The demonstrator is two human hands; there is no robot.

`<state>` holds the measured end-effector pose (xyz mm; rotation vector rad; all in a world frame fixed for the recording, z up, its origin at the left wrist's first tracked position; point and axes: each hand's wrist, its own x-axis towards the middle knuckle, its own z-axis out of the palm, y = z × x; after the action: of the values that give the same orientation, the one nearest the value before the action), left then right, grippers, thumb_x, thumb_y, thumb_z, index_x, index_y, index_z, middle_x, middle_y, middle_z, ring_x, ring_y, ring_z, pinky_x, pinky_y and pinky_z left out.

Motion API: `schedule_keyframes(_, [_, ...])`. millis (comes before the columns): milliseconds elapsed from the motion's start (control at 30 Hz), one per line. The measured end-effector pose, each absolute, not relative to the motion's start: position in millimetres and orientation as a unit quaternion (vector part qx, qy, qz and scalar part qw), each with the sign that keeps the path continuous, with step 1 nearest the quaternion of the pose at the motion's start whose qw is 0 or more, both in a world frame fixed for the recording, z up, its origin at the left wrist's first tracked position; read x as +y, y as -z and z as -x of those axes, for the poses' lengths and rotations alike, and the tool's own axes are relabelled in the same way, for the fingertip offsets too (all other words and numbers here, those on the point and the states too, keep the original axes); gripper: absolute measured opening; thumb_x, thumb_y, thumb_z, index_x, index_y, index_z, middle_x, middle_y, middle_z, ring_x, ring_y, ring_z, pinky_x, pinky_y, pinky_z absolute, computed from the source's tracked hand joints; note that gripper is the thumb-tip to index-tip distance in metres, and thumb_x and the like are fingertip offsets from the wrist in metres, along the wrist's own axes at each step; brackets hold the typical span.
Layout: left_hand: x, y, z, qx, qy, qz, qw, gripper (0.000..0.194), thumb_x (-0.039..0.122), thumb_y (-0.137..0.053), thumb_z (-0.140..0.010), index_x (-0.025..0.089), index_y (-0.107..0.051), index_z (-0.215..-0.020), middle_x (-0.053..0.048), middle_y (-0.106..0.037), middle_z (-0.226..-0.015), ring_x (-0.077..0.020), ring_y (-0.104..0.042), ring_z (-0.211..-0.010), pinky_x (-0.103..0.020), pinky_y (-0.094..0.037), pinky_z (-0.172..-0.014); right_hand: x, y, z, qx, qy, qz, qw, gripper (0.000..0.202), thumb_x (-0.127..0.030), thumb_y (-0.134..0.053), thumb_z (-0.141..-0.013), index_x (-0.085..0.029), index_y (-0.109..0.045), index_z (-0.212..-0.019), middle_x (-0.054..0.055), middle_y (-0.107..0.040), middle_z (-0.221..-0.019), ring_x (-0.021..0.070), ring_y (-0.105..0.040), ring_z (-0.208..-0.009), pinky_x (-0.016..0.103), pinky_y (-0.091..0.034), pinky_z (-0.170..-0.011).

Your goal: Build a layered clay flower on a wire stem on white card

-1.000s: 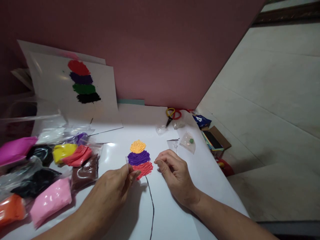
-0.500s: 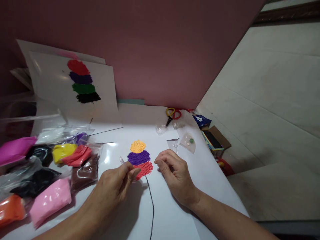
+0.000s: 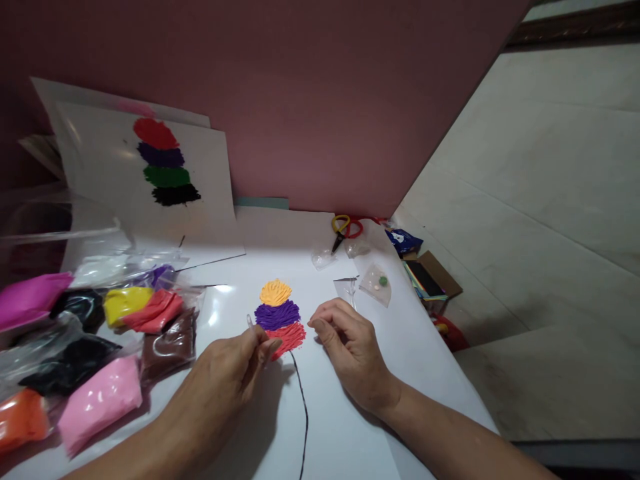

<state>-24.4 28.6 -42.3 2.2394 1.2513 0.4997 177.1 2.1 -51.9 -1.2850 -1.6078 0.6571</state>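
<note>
A clear thin stick (image 3: 249, 321) is clamped between thumb and fingers of the left hand (image 3: 227, 367), its tip poking up at the left edge of the striped clay shape (image 3: 277, 316). The shape's red bottom band is partly covered by these fingertips; contact with it can't be told. Thumb and forefinger of the right hand (image 3: 350, 350) are brought together just right of the shape; whether anything is pinched can't be told. The shape is laid on a white sheet (image 3: 225, 327), banded yellow-orange on top, purple in the middle, red below, with a dark curved line (image 3: 306, 413) drawn down from its bottom. Left of the shape, bagged clay is piled: magenta packet (image 3: 33, 300), yellow packet (image 3: 126, 305), red packet (image 3: 155, 312), brown packet (image 3: 169, 347), black packet (image 3: 75, 360), light pink packet (image 3: 103, 400), orange packet (image 3: 23, 417). Behind and left of it, a second sheet (image 3: 213, 173) is propped up, marked with a red, purple, green and black figure (image 3: 163, 161). Right of the shape, beyond the right hand, a small clear bag (image 3: 373, 288) is seen with a green lump (image 3: 383, 281) in it. Behind and right, scissors (image 3: 340, 233) are set down, one handle loop yellow, one red. Farther right, a blue packet (image 3: 404, 241) and an open brown box (image 3: 445, 280) are seen.
</note>
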Motion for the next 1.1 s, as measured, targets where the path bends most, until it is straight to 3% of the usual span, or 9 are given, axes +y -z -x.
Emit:
schedule_keyframes(633, [29.7, 33.1, 24.7, 0.468, -0.237, -0.818, 0.237, 0.033, 0.033, -0.033, -0.094, 0.02, -0.046, -0.066, 0.005, -0.046, -0.047, -0.0108, -0.043, -0.042, -0.024, -0.031, -0.046, 2.1, 53.0, -177.3, -0.655, -0.27, 0.525, 0.472, 0.019, -0.022, -0.048, -0.094, -0.019, -0.059, -0.079, 0.004, -0.057, -0.085, 0.0149, -0.055, -0.076, 0.03, -0.047, -0.066])
schedule_keyframes(933, [26.8, 26.8, 17.9, 0.487, -0.227, -0.79, 0.294, 0.03, 0.03, -0.032, -0.093, 0.02, -0.05, -0.072, 0.003, -0.056, -0.055, -0.0122, -0.05, -0.049, -0.024, -0.037, -0.053, 2.0, 52.2, -177.1, -0.652, -0.273, 0.523, 0.475, 0.019, -0.02, -0.049, -0.094, -0.019, -0.059, -0.078, 0.004, -0.057, -0.085, 0.0145, -0.055, -0.076, 0.029, -0.046, -0.068])
schedule_keyframes(1100, [28.8, 33.2, 18.9, 0.491, -0.205, -0.793, 0.296, 0.032, 0.036, -0.03, -0.092, 0.021, -0.046, -0.069, 0.003, -0.053, -0.053, -0.013, -0.048, -0.048, -0.024, -0.034, -0.051, 2.8, 52.9, -177.4, -0.654, -0.274, 0.518, 0.477, 0.019, -0.02, -0.049, -0.094, -0.018, -0.059, -0.079, 0.004, -0.057, -0.085, 0.0143, -0.055, -0.077, 0.028, -0.046, -0.07])
